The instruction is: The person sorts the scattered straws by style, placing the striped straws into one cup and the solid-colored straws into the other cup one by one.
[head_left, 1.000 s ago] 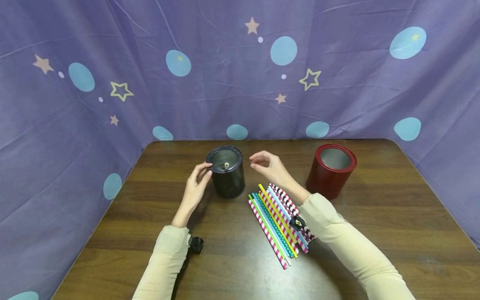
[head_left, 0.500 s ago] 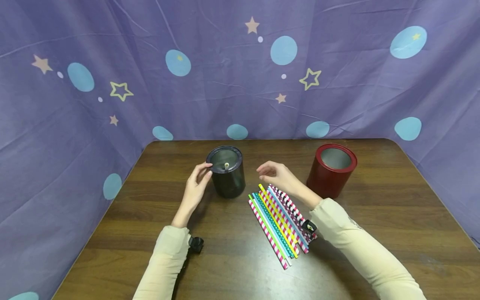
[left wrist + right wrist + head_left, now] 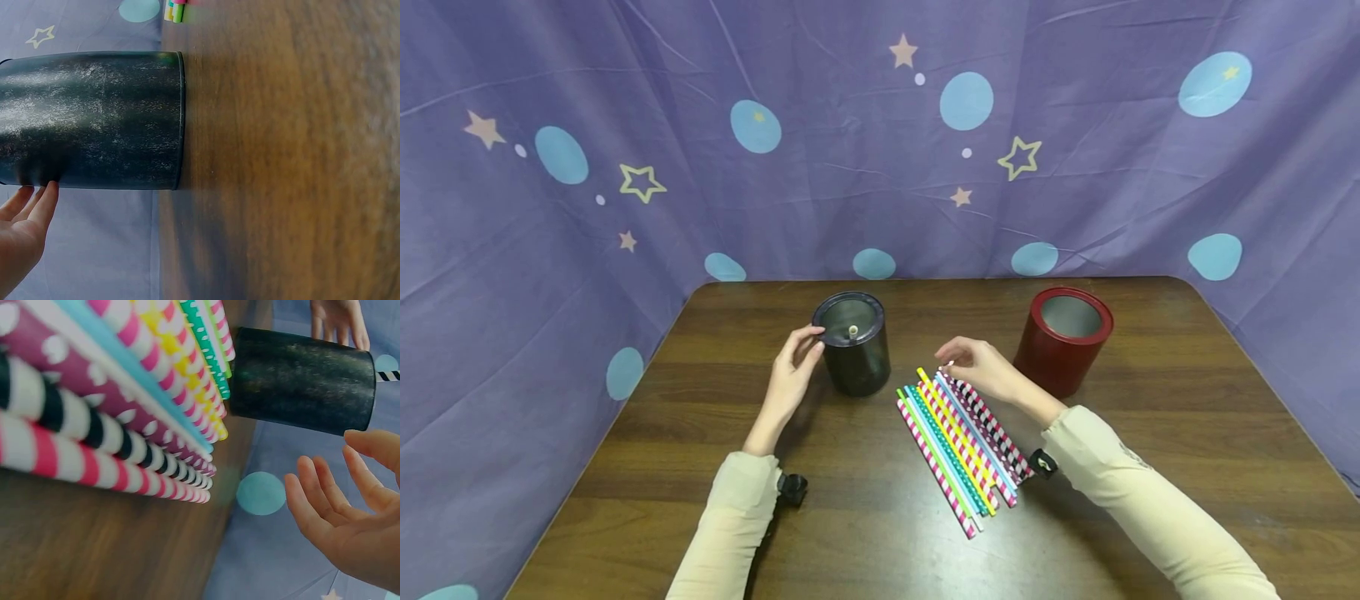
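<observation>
Purple curtain [image 3: 850, 217]: we see it hang behind the table, printed with blue ovals and stars.
Wooden table [image 3: 700, 375]: it carries both cans and the straws.
Cream sleeves [image 3: 722, 517]: they cover both forearms.
Red can [image 3: 1056, 362]: upright near the back, well apart from the black can, its top open towards us.
Black can [image 3: 859, 367]: upright, also open-topped, beside the left hand.
Paper straws [image 3: 958, 454]: we find them lying slantwise in a row between the cans and nearer to us, striped, dotted and plain.
Right hand [image 3: 981, 368]: above the far ends of the straws, fingers loosely curved with nothing in them.
Left hand [image 3: 788, 373]: touching the black can near its rim with extended fingers, not wrapped around it.
Black-and-white straw [image 3: 389, 376]: it stands in the black can, and we see its tip poke past the rim.
</observation>
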### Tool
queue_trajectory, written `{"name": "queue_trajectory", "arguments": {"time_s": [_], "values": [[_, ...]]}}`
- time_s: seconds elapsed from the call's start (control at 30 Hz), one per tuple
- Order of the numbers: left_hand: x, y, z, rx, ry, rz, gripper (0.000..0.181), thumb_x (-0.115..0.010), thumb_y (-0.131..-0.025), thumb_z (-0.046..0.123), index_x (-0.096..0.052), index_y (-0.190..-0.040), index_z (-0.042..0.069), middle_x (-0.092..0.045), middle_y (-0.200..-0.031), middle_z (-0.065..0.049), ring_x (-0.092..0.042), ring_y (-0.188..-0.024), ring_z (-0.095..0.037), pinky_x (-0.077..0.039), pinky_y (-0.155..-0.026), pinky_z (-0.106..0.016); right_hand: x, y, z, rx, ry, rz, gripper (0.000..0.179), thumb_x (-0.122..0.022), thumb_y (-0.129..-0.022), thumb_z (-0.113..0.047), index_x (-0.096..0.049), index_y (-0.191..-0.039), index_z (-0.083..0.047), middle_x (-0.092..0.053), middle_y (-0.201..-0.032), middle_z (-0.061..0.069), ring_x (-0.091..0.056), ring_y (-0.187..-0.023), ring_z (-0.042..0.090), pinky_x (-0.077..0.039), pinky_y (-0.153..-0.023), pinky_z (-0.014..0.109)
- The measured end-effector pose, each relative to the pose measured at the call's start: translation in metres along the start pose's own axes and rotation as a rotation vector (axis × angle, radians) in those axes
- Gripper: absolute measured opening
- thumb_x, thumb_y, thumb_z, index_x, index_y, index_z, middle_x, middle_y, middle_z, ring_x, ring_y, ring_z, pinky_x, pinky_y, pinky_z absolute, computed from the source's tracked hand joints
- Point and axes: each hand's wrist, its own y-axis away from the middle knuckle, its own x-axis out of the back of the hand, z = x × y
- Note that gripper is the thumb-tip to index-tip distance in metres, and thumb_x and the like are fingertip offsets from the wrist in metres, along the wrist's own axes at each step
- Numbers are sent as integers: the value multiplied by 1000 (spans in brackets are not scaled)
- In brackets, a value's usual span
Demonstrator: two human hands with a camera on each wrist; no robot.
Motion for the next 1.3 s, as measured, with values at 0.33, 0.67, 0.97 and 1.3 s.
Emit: {"name": "queue_trajectory", "arguments": {"time_s": [0.33, 0.67, 0.97, 1.3], "values": [[-1, 0, 0, 2, 10, 3, 27, -47, -88, -3, -46, -113, -12, -41, -125, -23, -38, -120, -32, -35, -93, -17, 4, 14, 12, -15, 15, -40, 21, -54, -82, 2, -55, -103, 7, -59, -99, 23, -56, -92, 31, -46, -79, 43], [0, 0, -2, 3, 18, 3, 27, -47, -88, -4, -46, -113, -13, -41, -124, -23, -38, -120, -31, -35, -93, -17, 6, 23, 40, -71, 72, -56, 24, -58, -82, -3, -56, -105, 4, -60, -99, 19, -56, -89, 26, -47, -75, 39], [0, 0, -2, 6, 18, 6, 27, -47, -88, -3, -46, -113, -12, -40, -125, -23, -38, -120, -32, -36, -93, -17, 8, 28, 47, -72, 118, -55, 22, -60, -80, -2, -59, -102, 2, -60, -94, 17, -54, -76, 18, -45, -64, 29], [0, -1, 0, -1, 16, 0, 27, -46, -88, -4, -45, -114, -13, -40, -125, -24, -38, -121, -31, -36, -92, -17, 8, 33, 59, -104, 126, -71, 21, -61, -80, -2, -59, -101, 2, -60, -92, 15, -54, -74, 17, -45, -62, 27]]}}
